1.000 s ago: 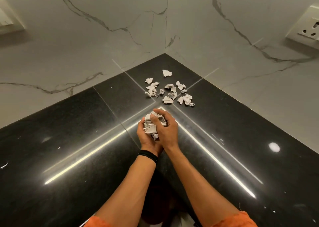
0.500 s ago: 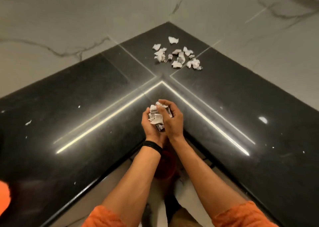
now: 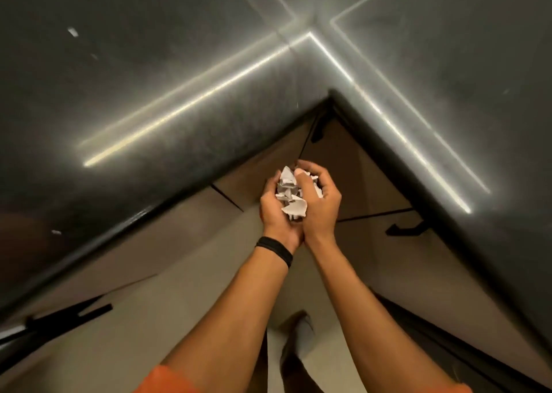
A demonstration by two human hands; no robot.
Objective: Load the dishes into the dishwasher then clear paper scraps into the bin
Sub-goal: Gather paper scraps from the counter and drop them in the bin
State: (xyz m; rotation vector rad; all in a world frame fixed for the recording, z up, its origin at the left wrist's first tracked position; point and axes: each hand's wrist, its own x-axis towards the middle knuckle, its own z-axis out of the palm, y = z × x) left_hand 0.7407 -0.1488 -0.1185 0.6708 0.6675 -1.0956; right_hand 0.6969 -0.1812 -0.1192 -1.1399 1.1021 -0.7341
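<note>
Paper scraps (image 3: 291, 197), apparently, in cupped hands (image 3: 324, 210)

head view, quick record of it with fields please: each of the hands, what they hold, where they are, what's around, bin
left hand: cupped round the paper scraps, black wristband on its wrist
right hand: pressed against the left, fingers curled over the same scraps
position: both hands off the black countertop, in front of its inner corner, above the floor
below the counter: brown cabinet fronts with a dark handle
bin: not in view
</note>
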